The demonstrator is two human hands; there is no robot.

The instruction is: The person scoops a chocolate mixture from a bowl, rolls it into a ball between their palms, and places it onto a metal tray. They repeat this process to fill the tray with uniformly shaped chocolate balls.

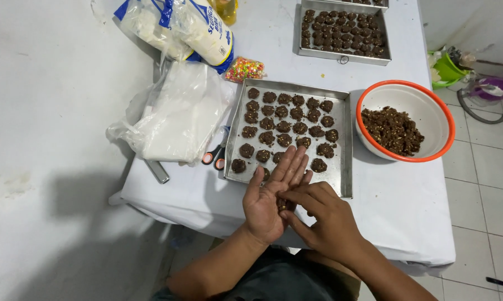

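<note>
Chocolate dough lump (pixel 282 205) sits on the open left hand (pixel 268 202), fingers straight together, while right hand (pixel 324 220) fingertips pinch it. Near baking tray (pixel 344 167) is roughly two-thirds filled; dough remains in the orange-rimmed bowl (pixel 435 111).

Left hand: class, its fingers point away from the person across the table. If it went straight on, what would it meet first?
Likely the metal baking tray, then its dough lumps; the left hand already overlaps the near rim, though its height is unclear.
</note>
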